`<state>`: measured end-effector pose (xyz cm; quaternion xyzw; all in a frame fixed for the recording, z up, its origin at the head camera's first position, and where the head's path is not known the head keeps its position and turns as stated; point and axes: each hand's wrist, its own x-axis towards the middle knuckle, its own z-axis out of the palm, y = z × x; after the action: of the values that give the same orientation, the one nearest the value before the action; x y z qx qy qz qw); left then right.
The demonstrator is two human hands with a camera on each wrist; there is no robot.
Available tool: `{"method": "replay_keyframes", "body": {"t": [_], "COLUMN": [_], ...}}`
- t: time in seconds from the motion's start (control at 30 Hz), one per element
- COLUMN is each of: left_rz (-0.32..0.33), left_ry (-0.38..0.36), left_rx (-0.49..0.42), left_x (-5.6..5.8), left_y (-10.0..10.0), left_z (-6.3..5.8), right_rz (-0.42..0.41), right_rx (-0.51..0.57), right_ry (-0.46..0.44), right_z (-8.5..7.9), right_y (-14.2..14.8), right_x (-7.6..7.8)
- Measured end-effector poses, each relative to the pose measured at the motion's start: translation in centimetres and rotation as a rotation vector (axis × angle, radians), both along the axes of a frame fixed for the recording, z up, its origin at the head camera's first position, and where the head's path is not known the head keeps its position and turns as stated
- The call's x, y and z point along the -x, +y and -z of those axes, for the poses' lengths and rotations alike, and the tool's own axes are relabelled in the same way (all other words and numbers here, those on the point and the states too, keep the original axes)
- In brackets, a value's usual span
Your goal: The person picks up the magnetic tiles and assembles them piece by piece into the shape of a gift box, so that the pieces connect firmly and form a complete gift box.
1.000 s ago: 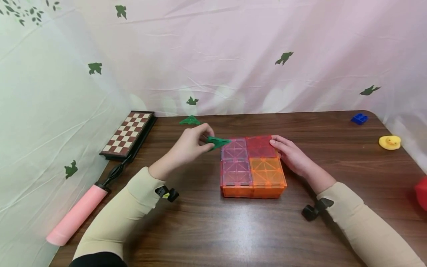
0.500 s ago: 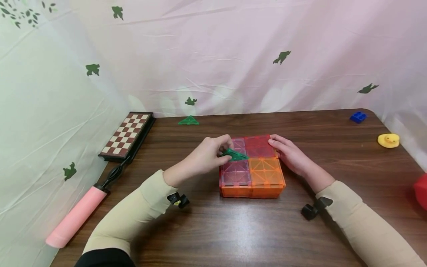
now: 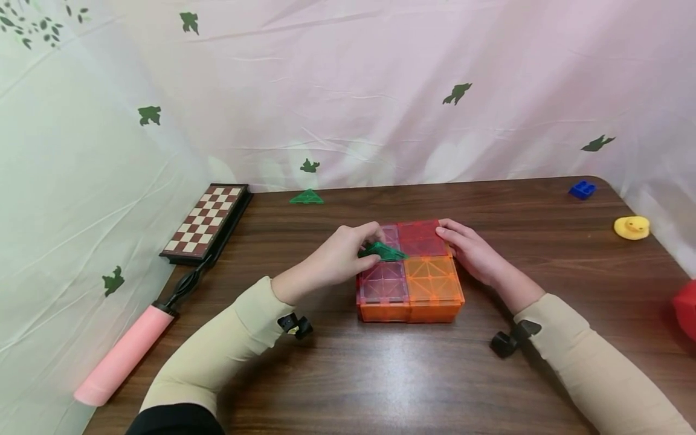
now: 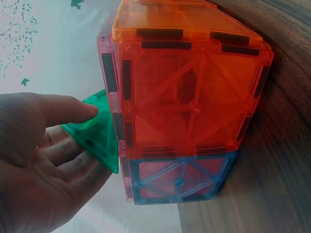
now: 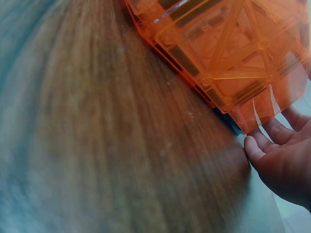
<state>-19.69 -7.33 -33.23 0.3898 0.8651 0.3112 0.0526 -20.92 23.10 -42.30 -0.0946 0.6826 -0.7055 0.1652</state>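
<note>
A low box of see-through magnetic tiles point(image 3: 429, 311) stands on the table, topped by two purple tiles, a red tile point(image 3: 421, 239) and an orange tile point(image 3: 435, 281). My left hand point(image 3: 348, 251) pinches a green triangular magnetic tile point(image 4: 99, 128) between thumb and fingers, at the purple part of the top. One tip of the triangle points toward the middle of the box. On the right side, my right hand point(image 3: 473, 251) rests against the wall with fairly straight fingers point(image 5: 265, 143), its thumb at the red tile's edge. A blue tile point(image 4: 180, 179) shows in the far wall in the left wrist view.
Another green triangular tile point(image 3: 307, 197) lies near the table's back edge. To the left are a chessboard box point(image 3: 209, 220) and a pink-barrelled hand pump point(image 3: 127, 353). A blue brick point(image 3: 583, 190), a yellow duck point(image 3: 632, 228) and a red object point(image 3: 686, 308) lie on the right.
My left hand has moved right and toward me with the green tile, from the box's far left corner to over the purple tiles. My right hand has stayed at the box's side.
</note>
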Motion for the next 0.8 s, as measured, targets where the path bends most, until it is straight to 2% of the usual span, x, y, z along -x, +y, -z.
{"method": "replay_keyframes", "body": {"t": [0.27, 0.37, 0.43, 0.5, 0.6, 0.7, 0.8], "left_rz": [-0.005, 0.026, 0.038, 0.012, -0.117, -0.268, -0.362], "left_ry": [-0.005, -0.052, -0.089, -0.102, -0.059, -0.015, -0.025], "left_rx": [0.024, 0.011, -0.010, -0.024, 0.004, 0.109, 0.252], "left_x": [0.4, 0.9, 1.7, 2.9, 5.9, 9.3, 12.2], "left_y": [-0.3, -0.9, -1.6, -2.7, -4.6, -6.7, -8.9], "left_z": [0.1, 0.0, -0.1, -0.3, 0.3, 1.7, 3.7], "right_rz": [0.001, 0.003, 0.005, 0.007, 0.012, 0.011, 0.009], "right_rx": [0.040, 0.054, 0.048, 0.043, 0.037, 0.046, 0.051], "right_ry": [0.021, 0.027, 0.028, 0.026, 0.022, 0.016, 0.012], "right_z": [0.1, 0.0, -0.1, -0.2, -0.2, -0.1, -0.1], "right_y": [-0.3, -0.3, -0.3, -0.2, -0.2, -0.3, -0.3], "right_x": [0.0, 0.0, -0.1, -0.1, -0.1, -0.1, -0.1]}}
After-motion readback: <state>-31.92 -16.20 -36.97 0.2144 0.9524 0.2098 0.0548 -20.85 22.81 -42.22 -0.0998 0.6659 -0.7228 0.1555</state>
